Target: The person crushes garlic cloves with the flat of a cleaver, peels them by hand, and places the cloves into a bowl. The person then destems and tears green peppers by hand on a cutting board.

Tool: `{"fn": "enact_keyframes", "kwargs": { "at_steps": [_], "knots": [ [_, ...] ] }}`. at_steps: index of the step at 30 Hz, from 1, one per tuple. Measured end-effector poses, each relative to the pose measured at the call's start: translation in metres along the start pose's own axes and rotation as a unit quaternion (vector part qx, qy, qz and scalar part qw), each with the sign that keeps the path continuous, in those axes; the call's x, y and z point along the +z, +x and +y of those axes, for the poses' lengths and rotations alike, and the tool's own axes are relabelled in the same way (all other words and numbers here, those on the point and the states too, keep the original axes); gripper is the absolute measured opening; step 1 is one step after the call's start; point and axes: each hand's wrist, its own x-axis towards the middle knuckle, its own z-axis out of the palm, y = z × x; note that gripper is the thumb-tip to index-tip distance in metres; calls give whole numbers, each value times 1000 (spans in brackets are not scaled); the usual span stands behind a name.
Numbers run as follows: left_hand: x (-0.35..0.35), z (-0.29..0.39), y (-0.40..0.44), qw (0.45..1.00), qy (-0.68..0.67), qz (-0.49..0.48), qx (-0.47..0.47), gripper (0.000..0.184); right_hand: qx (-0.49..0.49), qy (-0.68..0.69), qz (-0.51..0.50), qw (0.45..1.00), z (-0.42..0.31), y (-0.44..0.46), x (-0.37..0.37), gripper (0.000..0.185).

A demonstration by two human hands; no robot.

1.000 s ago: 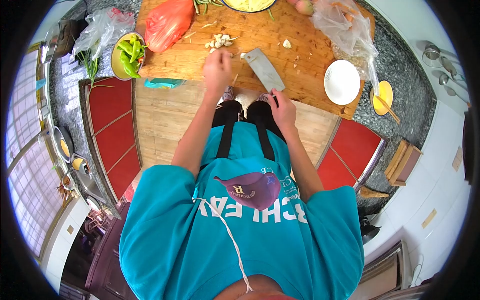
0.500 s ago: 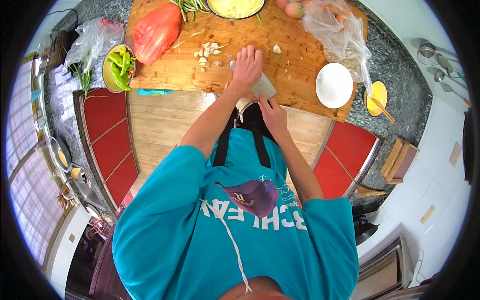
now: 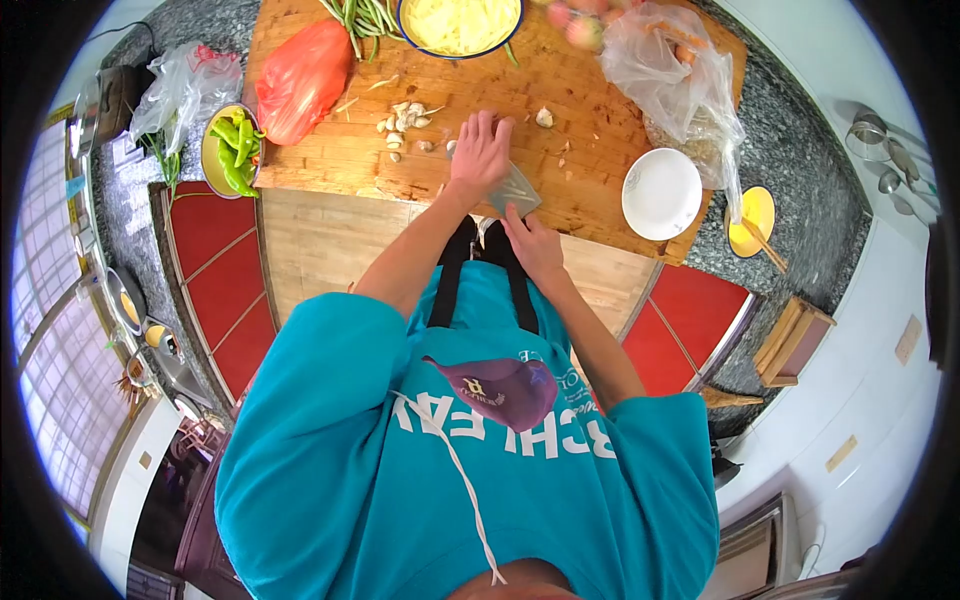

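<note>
A grey cleaver point(image 3: 515, 190) lies on the wooden board near its front edge, partly hidden by both hands. My left hand point(image 3: 481, 158) rests palm down over the blade, fingers extended. At the blade's near end, my right hand point(image 3: 534, 242) pinches the cleaver with thumb and fingers; its handle cannot be made out. Left of my left hand are garlic cloves point(image 3: 404, 118), with loose ones nearer the edge. Another garlic piece point(image 3: 544, 117) sits to the right. Whatever is under the blade is hidden.
On the wooden board point(image 3: 585, 185) are a red bag point(image 3: 300, 82), green beans point(image 3: 362, 22), a bowl of pale shreds point(image 3: 461, 25), a white bowl point(image 3: 662, 194) and a clear bag point(image 3: 665, 65). Green peppers point(image 3: 235, 150) are at left; a yellow bowl point(image 3: 751, 222) with chopsticks is at right.
My left hand has moved right from beside the garlic and come down over the cleaver. My right hand stays at its near end. The view has shifted, showing more of the board's far side.
</note>
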Motion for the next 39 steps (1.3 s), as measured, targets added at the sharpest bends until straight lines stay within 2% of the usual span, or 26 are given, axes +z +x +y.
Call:
{"fn": "enact_keyframes", "kwargs": {
  "at_steps": [4,6,10,12,14,16,18,20,22,25,28,32,38,39],
  "knots": [
    [0,1,-6,1000,4,-13,-4,34,-10,-14,-2,1000,3,-9,10,37],
    [0,1,0,999,-8,-27,32,33,-3,-45,10,999,4,-8,13,38],
    [7,4,-6,998,20,-47,47,31,45,-2,24,999,-6,-6,10,35],
    [12,1,3,997,9,-26,75,31,42,-30,23,998,-2,6,7,34],
    [15,4,0,997,9,-12,74,31,42,-22,34,998,-6,-9,8,40],
    [15,7,0,997,13,8,81,30,46,0,56,997,-6,-11,2,38],
    [11,14,-13,994,-37,81,65,28,58,26,89,994,-9,-19,-5,35],
    [7,17,-17,994,-40,80,60,26,81,37,67,994,-9,-25,-3,35],
    [11,17,-20,999,0,17,32,28,47,38,78,995,-9,-27,-1,36],
    [16,7,-20,999,34,-21,31,29,41,22,52,998,-13,-28,7,37],
    [19,7,-22,996,48,-24,69,31,45,24,68,996,-16,-31,15,41],
    [11,10,-16,996,40,-29,69,32,47,21,82,995,-13,-30,24,41],
    [12,14,-17,995,30,-61,70,34,50,23,63,996,-9,-32,28,39],
    [14,12,-16,995,36,-64,75,33,81,35,24,996,-11,-33,25,39]
  ]
}}
